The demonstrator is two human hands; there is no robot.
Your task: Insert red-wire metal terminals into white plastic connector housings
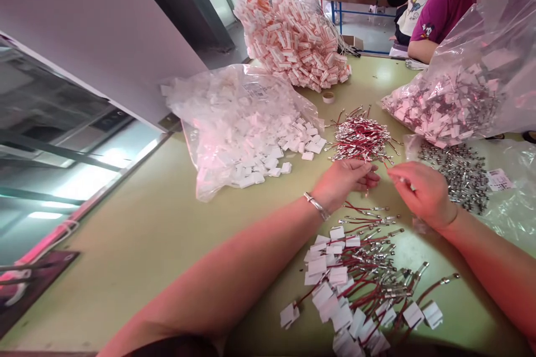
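My left hand [349,175], with a bracelet at the wrist, has its fingers curled together just in front of a heap of short red wires [360,136] with metal ends. What lies inside those fingers is too hidden to name. Close by on the right, my right hand [425,189] pinches a short red wire [386,165] between thumb and forefinger. The hands are a small gap apart. Nearer to me, below both hands, lies a spread of red wires with white plastic housings [330,295] on one end and metal fuse-like parts [397,284] on the other.
A clear bag [196,139] spills white housings [307,155] at left. Behind it rises a pile of orange-white parts [293,39] near a tape roll [329,97]. Right are small metal parts [460,175] and a filled bag [452,106]. A person in purple [444,5] sits beyond.
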